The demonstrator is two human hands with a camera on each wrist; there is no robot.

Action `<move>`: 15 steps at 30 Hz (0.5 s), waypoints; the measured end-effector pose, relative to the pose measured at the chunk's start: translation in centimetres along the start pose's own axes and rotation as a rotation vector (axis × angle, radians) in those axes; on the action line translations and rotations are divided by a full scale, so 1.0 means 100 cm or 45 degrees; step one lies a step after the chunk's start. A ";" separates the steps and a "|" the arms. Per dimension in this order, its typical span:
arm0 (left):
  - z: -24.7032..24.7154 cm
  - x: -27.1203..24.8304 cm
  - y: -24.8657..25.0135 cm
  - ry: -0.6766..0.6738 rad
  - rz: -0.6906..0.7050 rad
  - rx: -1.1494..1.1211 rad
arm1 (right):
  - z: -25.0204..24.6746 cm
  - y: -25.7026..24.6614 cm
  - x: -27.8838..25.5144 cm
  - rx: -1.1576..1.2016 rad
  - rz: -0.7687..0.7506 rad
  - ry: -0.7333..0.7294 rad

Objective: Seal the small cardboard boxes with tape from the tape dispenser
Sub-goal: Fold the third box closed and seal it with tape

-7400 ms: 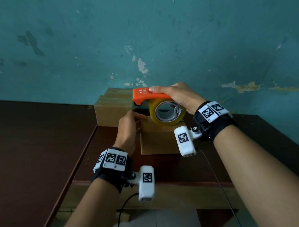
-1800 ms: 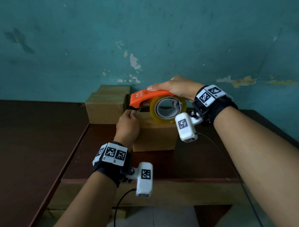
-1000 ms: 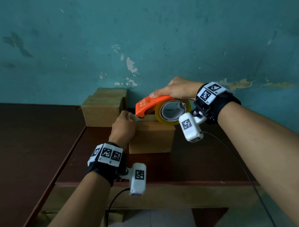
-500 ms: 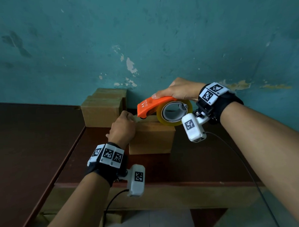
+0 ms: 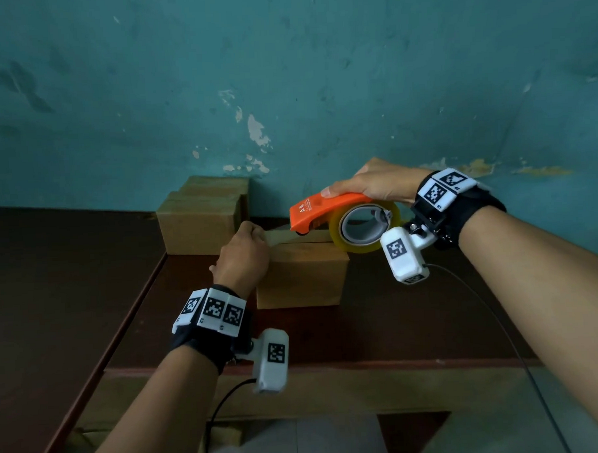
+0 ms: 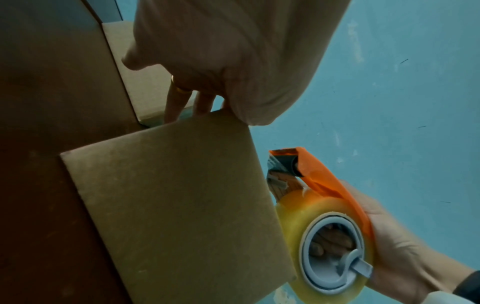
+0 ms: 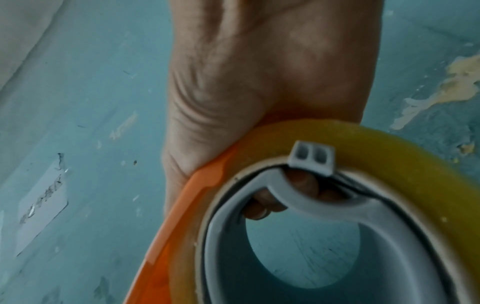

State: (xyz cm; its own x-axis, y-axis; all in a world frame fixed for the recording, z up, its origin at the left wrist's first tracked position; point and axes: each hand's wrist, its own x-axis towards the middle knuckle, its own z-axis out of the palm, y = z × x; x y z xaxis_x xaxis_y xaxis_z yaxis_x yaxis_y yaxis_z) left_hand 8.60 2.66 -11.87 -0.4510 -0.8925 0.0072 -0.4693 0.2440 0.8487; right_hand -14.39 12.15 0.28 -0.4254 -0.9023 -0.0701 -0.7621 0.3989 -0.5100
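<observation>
A small brown cardboard box stands on the dark table. My left hand grips its upper left edge, fingers curled down over the far side. My right hand grips an orange tape dispenser from above, with fingertips inside the grey hub. Its yellowish tape roll hangs over the box's right top edge. The dispenser's nose sits just above the box top near the middle. In the left wrist view the dispenser is right beside the box.
A stack of similar cardboard boxes stands behind and left of the held box, against the teal wall. A second, darker table surface lies to the left. Cables trail from both wrist cameras.
My right hand has drawn the dispenser rightward across the box top, so the roll now overhangs the right edge. My left hand has stayed on the box's left edge.
</observation>
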 end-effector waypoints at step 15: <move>0.002 0.001 -0.002 0.009 0.020 -0.018 | -0.008 0.028 -0.018 0.057 0.014 0.030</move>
State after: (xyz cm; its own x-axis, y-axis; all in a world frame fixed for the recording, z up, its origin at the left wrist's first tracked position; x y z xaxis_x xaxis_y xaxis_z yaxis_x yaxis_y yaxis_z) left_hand 8.51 2.58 -12.10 -0.4528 -0.8913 0.0245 -0.4510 0.2527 0.8560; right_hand -16.10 15.01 -0.33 -0.4458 -0.8934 -0.0559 -0.7348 0.4009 -0.5470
